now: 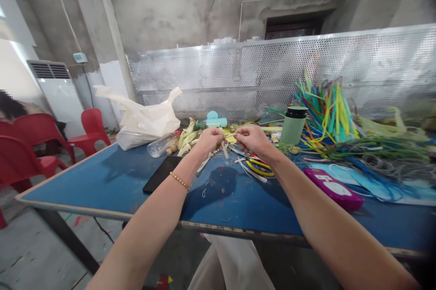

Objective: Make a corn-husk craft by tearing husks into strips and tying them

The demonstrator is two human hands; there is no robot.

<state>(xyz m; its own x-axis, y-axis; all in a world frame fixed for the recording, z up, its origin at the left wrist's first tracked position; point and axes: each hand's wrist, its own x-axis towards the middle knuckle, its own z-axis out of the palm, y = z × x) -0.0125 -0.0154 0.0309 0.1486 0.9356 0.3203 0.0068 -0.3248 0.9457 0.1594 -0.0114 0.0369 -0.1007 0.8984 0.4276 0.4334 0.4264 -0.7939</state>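
Note:
Over the middle of the blue table, my left hand and my right hand face each other with their fingers pinched. A thin pale strip, which looks like husk, runs between the fingertips of both hands. A loose pale end hangs below my left fingers. Dry pale husks lie just left of my left hand. Beneath my right hand is a tool with yellow handles, its far end partly hidden. Small white scraps are scattered on the table below my hands.
To the left lie a white plastic bag, a clear bottle and a black phone or tablet. Rightward stand a green tumbler, bundled colourful strips and a purple box. A perforated metal panel rises behind.

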